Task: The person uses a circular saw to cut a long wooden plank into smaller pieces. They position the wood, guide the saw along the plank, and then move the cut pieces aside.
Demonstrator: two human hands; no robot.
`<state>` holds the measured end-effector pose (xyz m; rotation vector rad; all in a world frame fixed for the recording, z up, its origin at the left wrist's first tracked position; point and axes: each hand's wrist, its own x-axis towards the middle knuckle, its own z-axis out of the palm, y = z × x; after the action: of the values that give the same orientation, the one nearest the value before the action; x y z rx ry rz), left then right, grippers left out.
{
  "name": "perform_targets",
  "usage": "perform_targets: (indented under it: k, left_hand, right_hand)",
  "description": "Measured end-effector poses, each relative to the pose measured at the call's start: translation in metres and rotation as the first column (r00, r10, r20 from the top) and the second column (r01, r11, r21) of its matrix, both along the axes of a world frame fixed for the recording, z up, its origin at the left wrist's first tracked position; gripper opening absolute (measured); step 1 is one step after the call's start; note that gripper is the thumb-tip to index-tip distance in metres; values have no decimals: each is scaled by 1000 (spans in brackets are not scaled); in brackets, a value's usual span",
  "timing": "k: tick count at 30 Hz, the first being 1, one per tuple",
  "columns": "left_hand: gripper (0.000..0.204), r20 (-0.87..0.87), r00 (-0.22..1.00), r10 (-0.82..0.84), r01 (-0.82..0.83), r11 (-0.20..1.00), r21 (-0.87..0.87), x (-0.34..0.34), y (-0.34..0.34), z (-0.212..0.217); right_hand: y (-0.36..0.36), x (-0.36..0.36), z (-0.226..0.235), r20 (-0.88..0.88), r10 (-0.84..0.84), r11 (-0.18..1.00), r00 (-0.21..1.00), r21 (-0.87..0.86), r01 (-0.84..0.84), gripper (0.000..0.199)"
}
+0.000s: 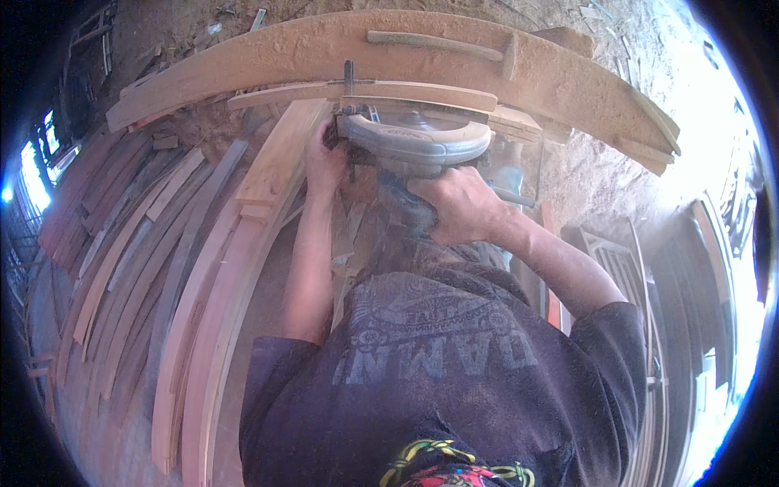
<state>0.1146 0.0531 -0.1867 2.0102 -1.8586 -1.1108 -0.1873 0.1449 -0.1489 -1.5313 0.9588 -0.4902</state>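
My right hand [462,203] is wrapped round the handle of a circular saw [414,146], blue-bodied with a pale, dusty curved guard. The saw lies in front of my chest. My left hand [326,158] sits at the saw's left end, fingers curled by a dark metal clamp-like part [349,81]; what they grip is hidden. Just left of that hand lies a pale board [284,154]. A narrow wooden strip [430,93] runs along the far side of the saw.
Beyond the saw lies a large curved, sawdust-covered timber [308,53] with a wooden stick [434,42] on top. Long planks [199,349] and several loose slats [130,268] spread over the left side. Slatted wooden frames [621,268] stand at the right. Sawdust covers the ground [584,174].
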Motion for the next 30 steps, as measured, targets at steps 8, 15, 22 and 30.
perform_targets:
  k: [8, 15, 22, 30]
  left_hand:
    - [43, 23, 997, 67, -68, 997, 21, -10, -1, -1]
    - [44, 51, 998, 47, -49, 998, 38, 1, -7, -14]
    - [49, -23, 998, 56, -55, 998, 17, 3, -6, -15]
    - [47, 122, 992, 30, -33, 999, 24, -2, -9, -12]
  right_hand:
    - [2, 5, -8, 15, -83, 992, 996, -93, 84, 35]
    - [1, 9, -15, 4, -69, 994, 998, -90, 69, 33]
    - [2, 9, -20, 40, -79, 991, 996, -106, 83, 33]
    - [-1, 9, -25, 15, -19, 999, 1000, -35, 19, 41]
